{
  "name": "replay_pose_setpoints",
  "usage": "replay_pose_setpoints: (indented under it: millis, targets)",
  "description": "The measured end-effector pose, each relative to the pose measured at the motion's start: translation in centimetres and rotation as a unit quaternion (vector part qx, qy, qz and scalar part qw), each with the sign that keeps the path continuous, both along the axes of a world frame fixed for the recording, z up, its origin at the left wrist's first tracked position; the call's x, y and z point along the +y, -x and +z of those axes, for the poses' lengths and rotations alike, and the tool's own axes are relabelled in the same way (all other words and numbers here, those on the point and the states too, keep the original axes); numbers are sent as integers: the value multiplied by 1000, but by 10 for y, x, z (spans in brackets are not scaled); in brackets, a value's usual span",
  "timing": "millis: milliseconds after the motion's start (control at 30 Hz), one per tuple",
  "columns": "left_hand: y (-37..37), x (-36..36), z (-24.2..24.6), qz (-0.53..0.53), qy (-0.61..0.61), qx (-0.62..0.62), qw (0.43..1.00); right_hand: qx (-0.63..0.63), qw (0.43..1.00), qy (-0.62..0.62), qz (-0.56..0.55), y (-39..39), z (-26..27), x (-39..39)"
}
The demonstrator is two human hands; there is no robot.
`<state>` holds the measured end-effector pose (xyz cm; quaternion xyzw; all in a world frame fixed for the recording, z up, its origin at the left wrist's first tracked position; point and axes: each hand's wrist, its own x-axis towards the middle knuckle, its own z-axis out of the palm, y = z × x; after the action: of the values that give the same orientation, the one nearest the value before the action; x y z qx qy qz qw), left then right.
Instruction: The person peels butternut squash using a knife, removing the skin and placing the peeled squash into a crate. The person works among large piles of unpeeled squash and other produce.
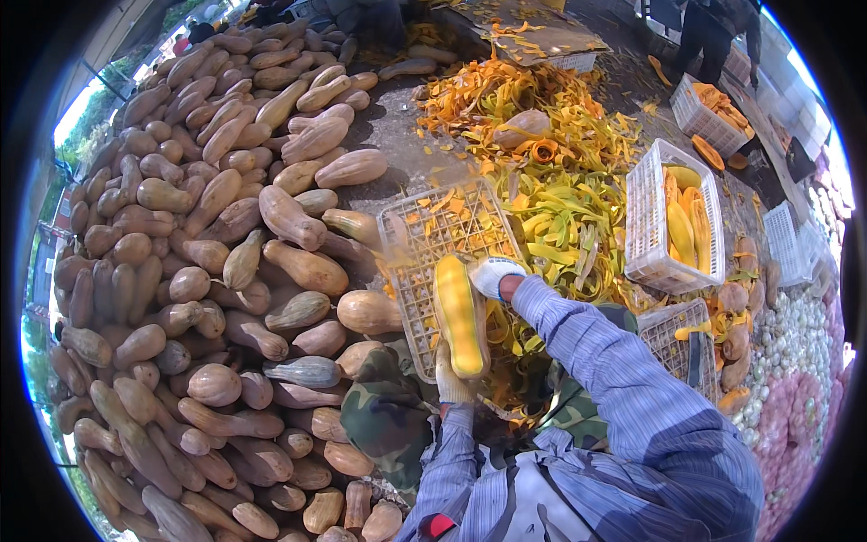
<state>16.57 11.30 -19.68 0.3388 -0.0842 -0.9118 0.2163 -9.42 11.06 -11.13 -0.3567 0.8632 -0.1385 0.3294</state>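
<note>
A long butternut-type squash (460,315), its upper side peeled to yellow flesh and its edge still tan, lies over an upturned white plastic crate (433,220) strewn with orange scraps. My left hand (452,379), in a white knit glove, holds the squash's near end from below. My right hand (498,276), in a white glove with a blue cuff, is curled shut at the squash's far right side; whatever tool it may hold is hidden. Yellow and orange peelings (559,223) lie heaped just beyond it.
Unpeeled squashes (298,264) are piled along the left. A crate of peeled squashes (674,217) stands at right, with another crate (677,339) nearer. Farther off are a crate of orange pieces (711,118), a scrap-covered board (535,30) and a standing person (718,40).
</note>
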Motion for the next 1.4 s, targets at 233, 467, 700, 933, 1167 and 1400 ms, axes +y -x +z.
replay_pose_setpoints:
  millis: [233, 467, 700, 933, 1167, 1400]
  targets:
    - [26, 20, 36, 5, 26, -22, 999, -31, 992, -43, -116, -145, 35, 123]
    - [31, 25, 70, -10, -29, -30, 999, -112, 984, 3, -141, -129, 62, 141]
    - [35, 24, 24, -5, -32, 1, 999, -3, 993, -103, 60, 57, 25, -27]
    - [37, 21, 34, -3, 18, -31, 999, 22, 998, 4, -57, -22, -34, 44]
    - [44, 27, 74, -1, -3, -39, 999, -59, 995, -85, 2, -194, 2, 196]
    - [36, 14, 5, -6, -21, -49, 999, -29, 993, -40, -105, -9, 49, 38]
